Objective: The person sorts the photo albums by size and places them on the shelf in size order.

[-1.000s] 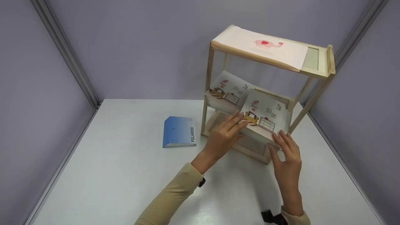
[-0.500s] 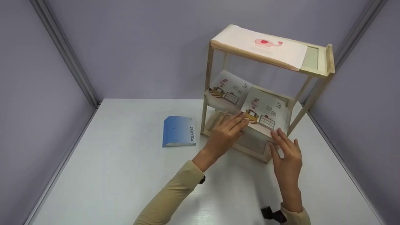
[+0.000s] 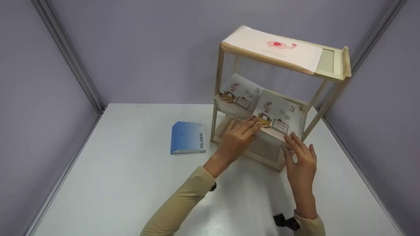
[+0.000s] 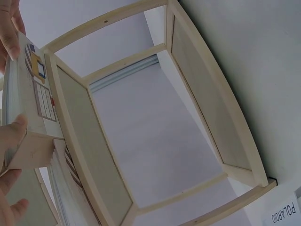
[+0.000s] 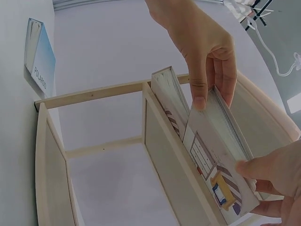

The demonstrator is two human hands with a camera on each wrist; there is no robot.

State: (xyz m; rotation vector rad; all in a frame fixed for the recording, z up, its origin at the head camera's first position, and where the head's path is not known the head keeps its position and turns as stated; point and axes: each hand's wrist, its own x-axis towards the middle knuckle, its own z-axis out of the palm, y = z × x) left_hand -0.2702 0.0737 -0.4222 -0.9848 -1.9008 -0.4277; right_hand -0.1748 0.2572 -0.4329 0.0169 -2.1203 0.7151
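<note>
A small wooden shelf rack (image 3: 332,98) holds two matching white illustrated albums on its middle shelf. My left hand (image 3: 235,142) grips the front left corner of the right album (image 3: 279,108), fingers on top and thumb below. At its front right corner, my right hand (image 3: 301,164) pinches the same album between thumb and fingers. The album's front edge sticks out past the shelf and its page edges show in the right wrist view. Beside it lies the left album (image 3: 241,93), slightly overlapped and touched by neither hand.
On the white table (image 3: 131,183), left of the rack, lies a blue album (image 3: 187,137) marked POLAROID. A white sheet (image 3: 262,42) with a pink elephant covers most of the rack's top. Purple-grey walls (image 3: 157,49) enclose the table on the back and sides.
Both hands have edged very slightly up toward the rack, still on the right album. The albums and rack otherwise look the same.
</note>
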